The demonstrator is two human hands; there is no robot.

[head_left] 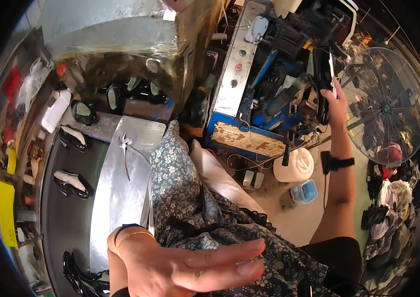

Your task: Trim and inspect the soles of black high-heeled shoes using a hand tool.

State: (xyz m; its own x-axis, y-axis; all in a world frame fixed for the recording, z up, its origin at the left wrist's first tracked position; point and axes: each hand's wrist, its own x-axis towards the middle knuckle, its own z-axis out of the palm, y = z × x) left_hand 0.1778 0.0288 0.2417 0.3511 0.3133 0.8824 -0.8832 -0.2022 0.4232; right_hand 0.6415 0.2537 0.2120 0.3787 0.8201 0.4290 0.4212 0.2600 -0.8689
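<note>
One black shoe (322, 75) is gripped upright in the right hand (338, 105), near the machine's (221, 124) right edge; the left hand (163, 265) is over floral cloth (174, 166), fingers stretched and parted; pliers (125, 140) lie near the metal table's (119, 208) far edge; other shoes (73, 184) rest on the belt (66, 220) beyond its left edge.

Shoe (322, 74) in right hand (337, 105), fan (385, 110) to right.

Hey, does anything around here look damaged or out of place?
Yes: the tan panel on the blue machine looks worn, its surface blotched with brown. At far right, a crumpled, cloth-like heap looks untidy.
</note>
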